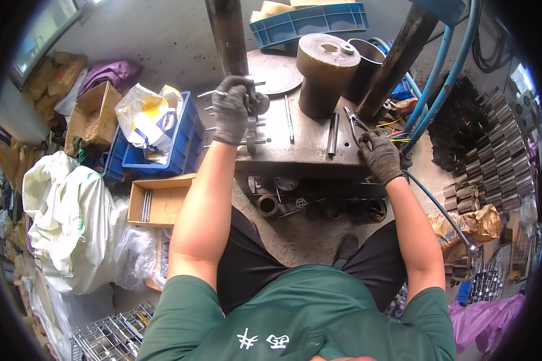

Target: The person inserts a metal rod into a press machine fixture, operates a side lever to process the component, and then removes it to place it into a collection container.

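My left hand (230,114), in a dark grey work glove, is closed at the left edge of the metal table. A thin metal shaft (207,93) sticks out from its fingers; the rest is hidden by the glove. Just beside and below it lie several short shafts with round discs (252,137). My right hand (381,156), also gloved, has its fingers curled around the handle end of a pair of pliers (351,120) at the table's right side. Between the hands lie a slim metal rod (289,120) and a dark tube (333,135).
A thick steel cylinder with a round top (325,72) stands on the metal table (271,153), between two posts. Blue hoses (442,87) hang at right, near stacked metal tubes (494,162). On the left are a blue crate (186,132) and a cardboard box with rods (168,192).
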### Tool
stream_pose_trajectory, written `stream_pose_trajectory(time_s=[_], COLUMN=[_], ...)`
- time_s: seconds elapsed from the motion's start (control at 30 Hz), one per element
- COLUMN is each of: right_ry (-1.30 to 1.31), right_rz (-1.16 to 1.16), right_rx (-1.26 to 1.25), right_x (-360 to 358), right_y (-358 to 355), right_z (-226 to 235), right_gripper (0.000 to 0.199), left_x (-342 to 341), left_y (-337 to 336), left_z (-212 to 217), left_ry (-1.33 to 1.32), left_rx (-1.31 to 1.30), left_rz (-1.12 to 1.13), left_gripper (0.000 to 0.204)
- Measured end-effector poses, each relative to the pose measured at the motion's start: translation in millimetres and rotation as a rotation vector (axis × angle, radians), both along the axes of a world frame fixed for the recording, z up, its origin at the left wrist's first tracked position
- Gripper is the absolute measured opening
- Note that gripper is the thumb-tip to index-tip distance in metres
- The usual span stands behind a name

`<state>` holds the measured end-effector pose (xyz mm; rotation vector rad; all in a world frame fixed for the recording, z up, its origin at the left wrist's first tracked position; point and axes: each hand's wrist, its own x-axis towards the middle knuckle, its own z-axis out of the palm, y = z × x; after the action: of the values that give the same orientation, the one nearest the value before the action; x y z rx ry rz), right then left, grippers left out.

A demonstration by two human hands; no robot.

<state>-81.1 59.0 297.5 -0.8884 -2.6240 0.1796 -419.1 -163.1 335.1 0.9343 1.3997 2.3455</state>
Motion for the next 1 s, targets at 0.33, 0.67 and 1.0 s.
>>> stream_pose_trajectory(time_s=[0.33,0.67,1.0], right_ry=[0.111,0.271,0.729], right_rz=[-0.049,-0.037,0.085], right_rx=[-0.007,-0.035,-0.321], right_x=[2,8,-16], right_y=[10,11,37], right_z=[-21,-17,37], right_gripper=[0.021,0.023,0.011], left_x=[45,117,123], left_y=[-20,18,37], left_z=[34,-14,-11], left_ry=[0.125,0.433,0.790], left_rx=[0.242,-0.596,-0.917], left_rz=[-0.299,-0.231,-0.059], left_gripper=[0.019,0.013,0.033])
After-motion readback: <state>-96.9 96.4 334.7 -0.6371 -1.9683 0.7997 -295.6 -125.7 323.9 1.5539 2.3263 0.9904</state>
